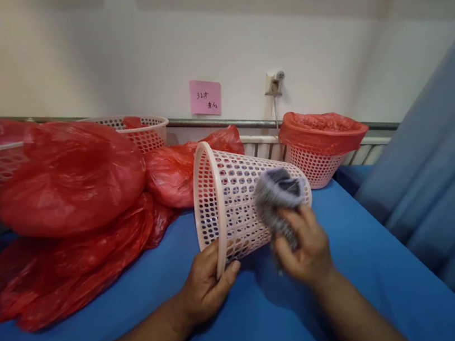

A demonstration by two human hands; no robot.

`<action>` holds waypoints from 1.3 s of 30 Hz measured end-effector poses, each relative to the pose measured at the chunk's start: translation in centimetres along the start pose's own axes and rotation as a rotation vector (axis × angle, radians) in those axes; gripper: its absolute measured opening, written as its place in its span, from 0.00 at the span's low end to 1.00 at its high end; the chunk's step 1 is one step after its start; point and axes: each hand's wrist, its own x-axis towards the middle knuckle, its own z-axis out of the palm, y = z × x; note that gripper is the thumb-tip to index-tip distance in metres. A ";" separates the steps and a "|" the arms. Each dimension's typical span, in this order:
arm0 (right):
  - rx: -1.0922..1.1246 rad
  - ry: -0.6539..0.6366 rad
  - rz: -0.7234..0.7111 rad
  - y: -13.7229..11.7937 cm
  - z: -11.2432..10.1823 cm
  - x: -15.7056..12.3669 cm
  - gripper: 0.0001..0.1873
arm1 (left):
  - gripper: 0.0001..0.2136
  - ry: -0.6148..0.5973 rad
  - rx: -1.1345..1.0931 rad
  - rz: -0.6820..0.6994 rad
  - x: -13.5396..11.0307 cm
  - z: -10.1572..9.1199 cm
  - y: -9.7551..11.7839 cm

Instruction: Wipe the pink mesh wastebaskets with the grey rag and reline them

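A pale pink perforated plastic wastebasket [246, 187] lies tipped on its side above the blue surface, its mouth facing left. My left hand [209, 283] grips its rim at the lower edge, thumb outside and fingers partly hidden by the rim. In my right hand [305, 246] is a bunched grey cloth [277, 197], pressed against the basket's outer wall near the base end. Motion blurs the cloth and that hand slightly.
Red plastic bags [77, 183] pile up at left beside other baskets [148, 134]. A basket with a red liner [319, 149] stands behind at right. A pink note [205, 98] and a plugged socket [274, 84] are on the wall; a blue curtain [446, 150] hangs at right.
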 end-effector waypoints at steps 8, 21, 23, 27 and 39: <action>-0.134 0.160 0.438 5.5 0.0 0.5 0.24 | 0.12 -0.131 0.162 0.094 -0.2 0.7 0.2; 0.025 0.027 -0.051 -1.0 -0.1 -0.3 0.27 | 0.19 -0.190 0.161 0.138 0.3 0.6 -0.1; -0.060 0.107 0.143 1.5 0.0 0.1 0.25 | 0.18 -0.205 0.185 0.126 0.4 0.5 -0.2; -0.170 0.154 0.491 6.1 -0.2 0.7 0.24 | 0.14 -0.219 0.214 0.107 0.2 0.5 -0.7; 0.171 -0.037 -0.206 -4.1 -0.8 -0.6 0.33 | 0.14 -0.317 0.285 -0.049 0.1 1.5 -1.7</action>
